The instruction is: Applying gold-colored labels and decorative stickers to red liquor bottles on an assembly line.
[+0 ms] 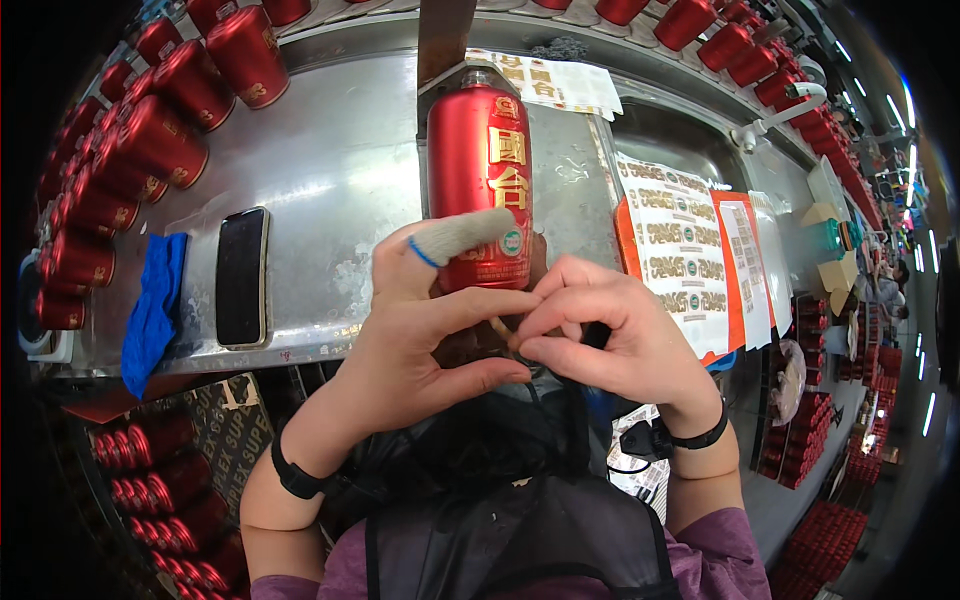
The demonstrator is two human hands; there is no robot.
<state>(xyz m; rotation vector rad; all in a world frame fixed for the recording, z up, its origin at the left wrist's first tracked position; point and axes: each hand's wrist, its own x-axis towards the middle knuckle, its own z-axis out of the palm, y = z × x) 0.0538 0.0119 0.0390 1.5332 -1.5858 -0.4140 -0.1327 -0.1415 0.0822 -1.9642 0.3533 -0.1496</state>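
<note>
Right of one phone, by one bottle, left hand, digits apart, meets right hand, fingertips together.

Bright overall; strip lights glow white at far right. I note sheen on the steel table and red bottle. My fingers read fairly sharp; edges bend, corners black.

A stained metal worktable spreads from left to right; a sink sits toward its far right, a white tap beside it; bright tube lights line the right.
</note>
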